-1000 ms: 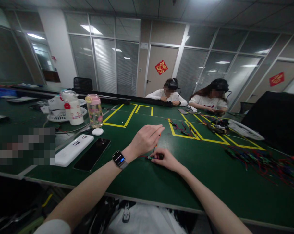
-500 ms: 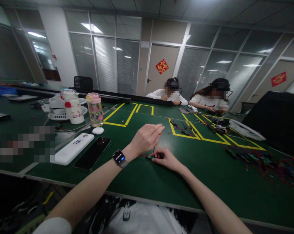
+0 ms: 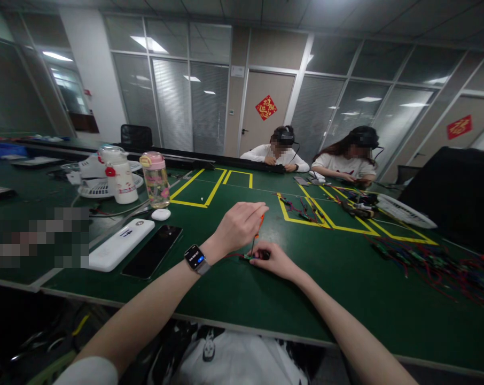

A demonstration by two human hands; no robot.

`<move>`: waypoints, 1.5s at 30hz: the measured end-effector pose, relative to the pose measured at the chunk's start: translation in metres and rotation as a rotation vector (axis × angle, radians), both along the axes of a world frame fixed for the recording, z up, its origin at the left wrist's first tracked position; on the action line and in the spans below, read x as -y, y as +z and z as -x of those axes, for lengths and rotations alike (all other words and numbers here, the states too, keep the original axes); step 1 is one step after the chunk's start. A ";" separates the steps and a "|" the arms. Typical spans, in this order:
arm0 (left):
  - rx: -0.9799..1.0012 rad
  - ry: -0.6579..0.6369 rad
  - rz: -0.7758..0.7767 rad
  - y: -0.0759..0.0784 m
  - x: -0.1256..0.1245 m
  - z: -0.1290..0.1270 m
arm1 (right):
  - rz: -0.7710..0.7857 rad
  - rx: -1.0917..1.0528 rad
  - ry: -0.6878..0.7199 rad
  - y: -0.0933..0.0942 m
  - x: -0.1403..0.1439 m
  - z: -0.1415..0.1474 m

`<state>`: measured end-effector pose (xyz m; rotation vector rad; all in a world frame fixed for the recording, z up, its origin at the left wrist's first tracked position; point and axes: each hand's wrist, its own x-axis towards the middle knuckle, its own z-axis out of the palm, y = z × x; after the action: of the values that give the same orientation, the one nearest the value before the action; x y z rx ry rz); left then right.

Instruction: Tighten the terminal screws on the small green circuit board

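My left hand (image 3: 239,225), with a watch at its wrist, is closed around the orange handle of a screwdriver (image 3: 259,231). The screwdriver stands nearly upright, its thin shaft pointing down at a small green circuit board (image 3: 247,258). My right hand (image 3: 271,260) rests on the green table and pinches the board between thumb and fingers. Red wire runs out from the board's left side. The fingers partly cover the board, and the exact spot where the tip meets it is too small to make out.
Left of my hands lie a black phone (image 3: 153,251), a white power bank (image 3: 122,245) and a white earbud case (image 3: 161,214). Bottles (image 3: 155,182) stand behind. Wired boards (image 3: 434,267) heap at the right; others lie within yellow tape (image 3: 306,222). Two people sit across the table.
My left hand has turned slightly around the screwdriver handle, and more of the orange shows. My right hand and the circuit board stay in place.
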<state>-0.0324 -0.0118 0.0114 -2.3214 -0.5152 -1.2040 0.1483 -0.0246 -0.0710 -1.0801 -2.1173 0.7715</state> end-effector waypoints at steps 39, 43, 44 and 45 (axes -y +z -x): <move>0.050 -0.006 0.016 -0.004 -0.002 0.000 | -0.013 0.023 0.005 0.004 0.003 0.000; 0.040 0.005 0.037 -0.003 -0.001 0.000 | -0.024 0.020 0.001 0.003 0.002 0.000; 0.044 -0.002 0.046 -0.002 0.000 0.000 | -0.026 0.023 -0.001 0.003 0.002 0.000; 0.049 -0.012 0.053 -0.002 0.000 -0.001 | -0.026 0.026 -0.001 0.002 0.002 -0.001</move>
<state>-0.0316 -0.0121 0.0097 -2.3467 -0.5578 -1.2703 0.1488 -0.0265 -0.0685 -1.0828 -2.1424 0.7315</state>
